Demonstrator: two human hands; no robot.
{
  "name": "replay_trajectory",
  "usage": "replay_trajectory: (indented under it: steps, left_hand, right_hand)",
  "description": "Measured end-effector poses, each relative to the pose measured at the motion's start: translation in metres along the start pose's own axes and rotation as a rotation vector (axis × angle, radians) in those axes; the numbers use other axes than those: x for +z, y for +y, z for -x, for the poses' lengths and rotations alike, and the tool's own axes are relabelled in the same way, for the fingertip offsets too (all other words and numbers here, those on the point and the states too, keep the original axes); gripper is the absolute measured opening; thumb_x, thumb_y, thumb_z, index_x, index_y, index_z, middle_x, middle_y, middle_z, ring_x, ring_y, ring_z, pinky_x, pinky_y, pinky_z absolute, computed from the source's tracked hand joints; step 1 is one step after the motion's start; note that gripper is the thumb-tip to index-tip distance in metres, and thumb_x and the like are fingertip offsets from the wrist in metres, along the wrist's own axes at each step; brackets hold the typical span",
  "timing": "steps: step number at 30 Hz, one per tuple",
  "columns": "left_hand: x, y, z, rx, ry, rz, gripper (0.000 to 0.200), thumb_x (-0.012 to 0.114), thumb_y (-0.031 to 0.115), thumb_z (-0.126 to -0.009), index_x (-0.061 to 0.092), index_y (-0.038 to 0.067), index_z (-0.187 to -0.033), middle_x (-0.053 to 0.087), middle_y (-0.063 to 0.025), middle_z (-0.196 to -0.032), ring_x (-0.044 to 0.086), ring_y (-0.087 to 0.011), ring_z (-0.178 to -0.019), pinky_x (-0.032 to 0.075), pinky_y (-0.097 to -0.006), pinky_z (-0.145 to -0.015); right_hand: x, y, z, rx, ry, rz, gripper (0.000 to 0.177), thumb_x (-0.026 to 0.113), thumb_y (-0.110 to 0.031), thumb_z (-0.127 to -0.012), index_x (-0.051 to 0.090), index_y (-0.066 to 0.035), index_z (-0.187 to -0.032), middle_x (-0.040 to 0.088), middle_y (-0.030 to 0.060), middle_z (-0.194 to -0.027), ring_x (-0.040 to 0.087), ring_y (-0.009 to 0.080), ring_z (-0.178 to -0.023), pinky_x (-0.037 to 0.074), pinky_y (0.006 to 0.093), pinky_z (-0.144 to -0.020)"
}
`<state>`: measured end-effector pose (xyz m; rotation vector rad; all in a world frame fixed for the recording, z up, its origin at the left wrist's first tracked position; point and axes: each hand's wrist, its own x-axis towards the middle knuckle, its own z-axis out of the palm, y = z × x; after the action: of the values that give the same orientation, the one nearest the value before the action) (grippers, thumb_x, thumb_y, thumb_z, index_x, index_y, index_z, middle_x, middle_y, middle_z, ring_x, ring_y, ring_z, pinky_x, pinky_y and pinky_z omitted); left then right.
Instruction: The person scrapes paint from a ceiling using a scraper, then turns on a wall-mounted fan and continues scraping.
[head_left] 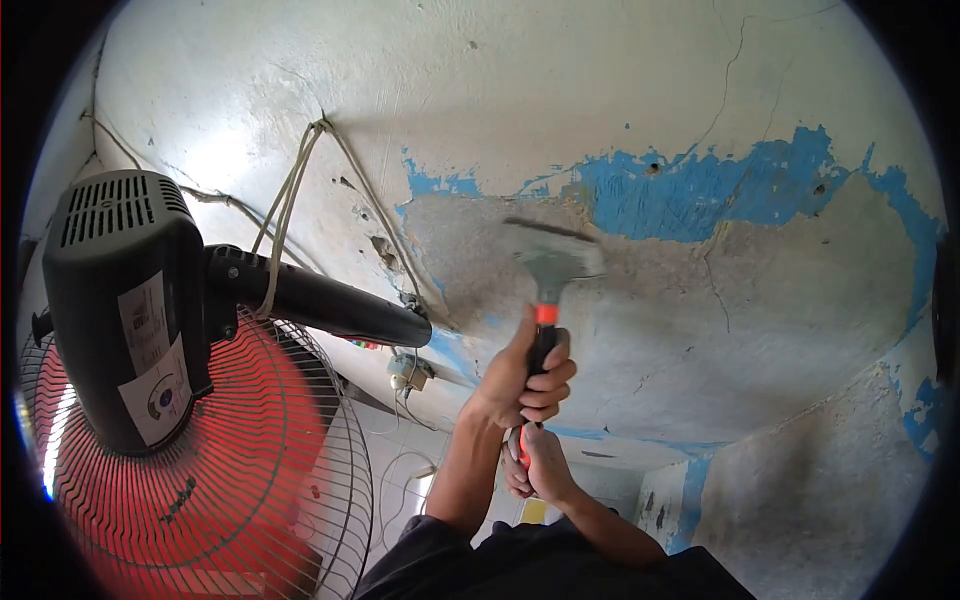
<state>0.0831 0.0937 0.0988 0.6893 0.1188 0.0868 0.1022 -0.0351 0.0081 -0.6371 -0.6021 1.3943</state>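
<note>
A long-handled scraper with a wide, motion-blurred head [555, 262] lies against or close to the bare grey patch of a plastered surface [470, 240]; exact contact is unclear. My left hand [530, 378] wraps round its black and orange handle just below the head. Lower down, my right hand [542, 465] is closed round the orange end of the same handle. Blue paint [655, 195] with ragged edges shows above and to the right of the scraper head, below whitish paint.
At the left hangs a fan with a black motor housing [125, 300], a wire cage [345, 480] and red blades. Its black pole [330, 305] reaches toward the middle. Cords [295, 185] loop over the pole. A small electrical fitting [408, 372] sits below it.
</note>
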Motion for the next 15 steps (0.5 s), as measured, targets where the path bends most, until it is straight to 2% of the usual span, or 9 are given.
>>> replay_trajectory:
  steps: [2, 6, 11, 14, 15]
  left_hand:
    - [-0.006, -0.002, -0.003, 0.078, -0.076, 0.094, 0.063, 0.022, 0.069, -0.094, 0.039, 0.013, -0.071, 0.027, 0.006, -0.05, 0.021, -0.003, -0.036, 0.018, -0.0191, -0.028]
    - [0.008, -0.002, -0.008, 0.207, -0.13, 0.164, 0.061, 0.024, 0.067, -0.095, 0.039, 0.013, -0.07, 0.027, 0.0065, -0.05, 0.021, -0.0033, -0.036, 0.018, -0.0193, -0.028]
    - [0.019, -0.014, -0.003, 0.216, -0.1, 0.264, 0.06, 0.025, 0.066, -0.095, 0.038, 0.014, -0.07, 0.027, 0.0064, -0.05, 0.021, -0.0035, -0.037, 0.019, -0.0195, -0.029]
    - [0.026, -0.009, -0.002, 0.196, -0.171, 0.329, 0.06, 0.025, 0.068, -0.094, 0.036, 0.014, -0.072, 0.026, 0.0065, -0.052, 0.019, -0.0039, -0.038, 0.015, -0.0193, -0.03]
    - [0.027, -0.007, 0.0, 0.188, -0.173, 0.324, 0.059, 0.025, 0.067, -0.094, 0.037, 0.014, -0.072, 0.026, 0.0063, -0.052, 0.019, -0.0041, -0.038, 0.017, -0.0197, -0.03]
  right_hand:
    - [-0.006, -0.007, 0.003, 0.055, 0.066, 0.18, 0.044, 0.038, -0.044, -0.103, 0.04, -0.008, -0.078, 0.037, -0.0005, -0.052, 0.035, 0.0087, -0.037, 0.031, 0.0264, -0.036]
    - [-0.005, -0.045, 0.008, 0.077, -0.032, 0.191, 0.042, 0.039, -0.046, -0.102, 0.044, -0.006, -0.089, 0.039, -0.0009, -0.055, 0.038, 0.0086, -0.039, 0.034, 0.0253, -0.037]
    - [-0.005, -0.05, 0.027, 0.134, -0.155, 0.048, 0.047, 0.038, -0.052, -0.1, 0.045, -0.006, -0.094, 0.042, 0.0013, -0.058, 0.038, 0.0099, -0.039, 0.039, 0.0258, -0.037]
    - [0.0, -0.051, 0.03, 0.129, -0.204, -0.002, 0.049, 0.037, -0.055, -0.099, 0.044, -0.006, -0.095, 0.041, 0.0027, -0.059, 0.036, 0.0102, -0.038, 0.04, 0.0268, -0.036]
    - [0.005, -0.053, 0.028, 0.133, -0.198, -0.004, 0.049, 0.037, -0.055, -0.099, 0.044, -0.007, -0.095, 0.041, 0.0026, -0.059, 0.036, 0.0102, -0.038, 0.04, 0.0268, -0.036]
